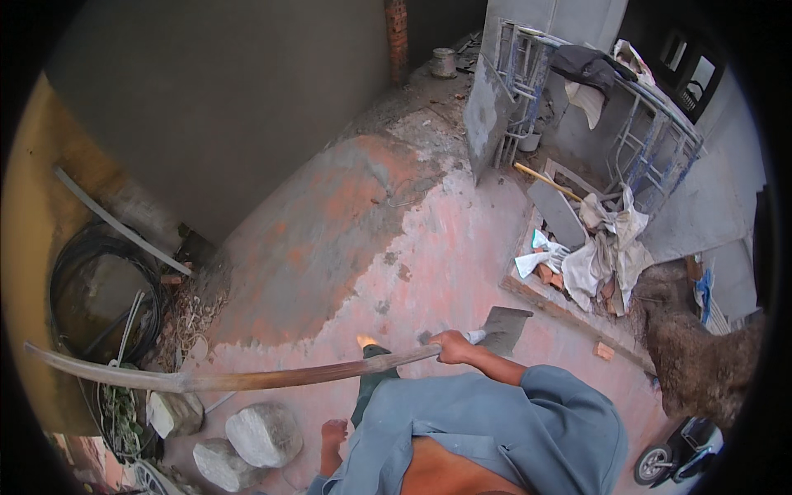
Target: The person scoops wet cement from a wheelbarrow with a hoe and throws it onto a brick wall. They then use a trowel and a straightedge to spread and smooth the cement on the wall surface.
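Observation:
My right hand (452,347) is closed round the wooden handle of a shovel (305,378), close to its metal end. The long, slightly bent handle runs out to the left across the view. Just right of the hand is the flat grey shovel blade (505,332), over the pinkish floor. My left hand (333,435) hangs low by my left side, its fingers curled in, with nothing seen in it. One foot (365,340) shows beyond the handle, below a dark trouser leg.
Grey cement-like material (305,239) covers part of the floor ahead. Large stones (264,435) and a coil of black hose (62,285) lie left. At right are empty-looking sacks (606,256), metal scaffold frames (652,157), a brick piece (604,351), a tree trunk (693,355) and a motorbike (685,452).

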Available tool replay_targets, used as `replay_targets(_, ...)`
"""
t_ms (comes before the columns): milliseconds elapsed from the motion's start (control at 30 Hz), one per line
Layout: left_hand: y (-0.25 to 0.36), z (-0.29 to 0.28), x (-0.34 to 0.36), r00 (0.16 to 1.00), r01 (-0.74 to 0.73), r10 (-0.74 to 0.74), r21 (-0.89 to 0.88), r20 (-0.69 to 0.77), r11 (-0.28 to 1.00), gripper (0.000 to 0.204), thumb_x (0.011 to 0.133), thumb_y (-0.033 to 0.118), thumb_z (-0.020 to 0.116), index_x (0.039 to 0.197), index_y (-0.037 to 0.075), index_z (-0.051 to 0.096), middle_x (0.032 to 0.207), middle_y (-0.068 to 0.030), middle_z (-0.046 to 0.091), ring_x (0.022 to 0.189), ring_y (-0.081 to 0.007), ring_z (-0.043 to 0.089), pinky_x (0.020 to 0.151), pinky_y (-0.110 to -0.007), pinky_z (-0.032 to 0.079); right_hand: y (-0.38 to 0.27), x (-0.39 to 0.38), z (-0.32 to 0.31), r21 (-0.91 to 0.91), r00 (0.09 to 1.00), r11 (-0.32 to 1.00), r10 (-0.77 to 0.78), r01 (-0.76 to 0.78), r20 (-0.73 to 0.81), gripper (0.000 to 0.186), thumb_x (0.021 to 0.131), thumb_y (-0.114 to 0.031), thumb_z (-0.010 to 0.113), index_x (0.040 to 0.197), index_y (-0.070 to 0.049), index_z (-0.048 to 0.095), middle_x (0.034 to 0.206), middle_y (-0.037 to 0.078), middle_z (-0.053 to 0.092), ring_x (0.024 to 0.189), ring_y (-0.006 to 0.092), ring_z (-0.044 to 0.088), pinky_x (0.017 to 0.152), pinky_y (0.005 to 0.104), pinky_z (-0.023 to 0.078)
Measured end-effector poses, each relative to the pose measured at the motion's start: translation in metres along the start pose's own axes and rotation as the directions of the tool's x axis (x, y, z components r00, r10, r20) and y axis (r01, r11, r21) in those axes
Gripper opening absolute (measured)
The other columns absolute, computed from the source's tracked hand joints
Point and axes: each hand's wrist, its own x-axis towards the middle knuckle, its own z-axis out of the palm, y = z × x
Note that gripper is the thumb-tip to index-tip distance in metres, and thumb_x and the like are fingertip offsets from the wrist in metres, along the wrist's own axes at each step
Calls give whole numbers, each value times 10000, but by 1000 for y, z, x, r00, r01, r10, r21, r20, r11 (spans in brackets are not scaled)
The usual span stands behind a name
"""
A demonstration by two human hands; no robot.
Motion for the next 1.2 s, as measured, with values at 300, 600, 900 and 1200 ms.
replay_targets(300, -18, -175, 245, 968, -231, 174, 362, 183, 903, 200, 823, 236, 601, 742, 54, 583, 645, -78, 581, 552, -185, 582, 513, -344, 470, 8, 213, -104, 33, 994, 995, -93, 95, -63, 169, 593, -42, 615, 754, -90, 604, 749, 135, 626, 775, 366, 610, 658, 457, 469)
replay_targets(600, 38, -326, 478, 933, -50, -124, -462, -338, 885, 182, 797, 174, 634, 725, 8, 607, 625, -54, 552, 536, -165, 490, 516, -387, 420, 39, 380, -233, -62, 997, 997, -58, 55, -56, 234, 599, 0, 598, 801, -106, 651, 829, 138, 654, 866, 351, 616, 720, 467, 441)
replay_targets(900, 174, -372, 629, 979, -113, 161, -329, 122, 937, 149, 865, 182, 580, 836, 37, 599, 688, -77, 584, 561, -186, 574, 453, -340, 440, 139, 557, -378, -98, 998, 994, -54, 55, 12, 271, 645, -49, 629, 890, -155, 681, 849, 132, 671, 905, 343, 628, 771, 476, 448)
replay_targets(1200, 360, -440, 794, 956, 293, -264, -419, 125, 859, 181, 853, 194, 600, 736, 69, 543, 641, -38, 552, 543, -158, 551, 452, -334, 415, 200, 708, -543, -60, 994, 993, -106, 106, 7, 379, 634, -31, 623, 993, -132, 689, 899, 159, 659, 938, 366, 610, 794, 473, 441)
